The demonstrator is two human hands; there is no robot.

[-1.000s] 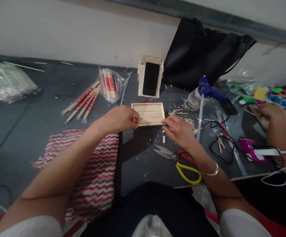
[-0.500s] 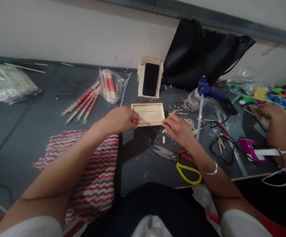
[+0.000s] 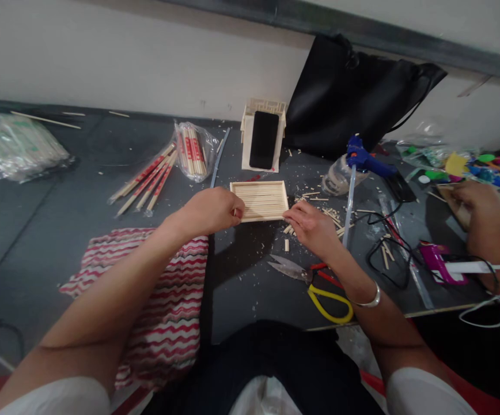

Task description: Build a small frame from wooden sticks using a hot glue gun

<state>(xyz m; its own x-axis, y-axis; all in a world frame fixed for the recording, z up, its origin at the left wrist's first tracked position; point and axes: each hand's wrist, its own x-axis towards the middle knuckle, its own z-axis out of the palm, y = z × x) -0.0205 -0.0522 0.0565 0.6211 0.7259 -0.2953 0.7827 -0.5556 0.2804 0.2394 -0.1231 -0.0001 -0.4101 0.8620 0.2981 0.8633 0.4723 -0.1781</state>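
Note:
A shallow rectangular tray of pale wooden sticks (image 3: pixel 261 183) is held just in front of me at the middle of the table. My left hand (image 3: pixel 222 208) pinches its left front corner, the fingertips partly hidden. At the right front corner, my right hand (image 3: pixel 313 226) grips the tray between thumb and fingers. Below the right hand lie scissors (image 3: pixel 291 268) with one yellow and one red handle. Cut stick pieces (image 3: pixel 332 222) are scattered beside that hand, and a short wooden piece (image 3: pixel 287 245) lies in front of the tray.
Behind the tray, a black phone (image 3: pixel 264 140) leans on a small stick-built stand. A blue glue gun (image 3: pixel 371 158) rests on a clear container (image 3: pixel 336 176). Wrapped chopsticks (image 3: pixel 150 181) and a striped cloth (image 3: pixel 167 288) are at left. Another person's hand (image 3: pixel 474 199) works at right.

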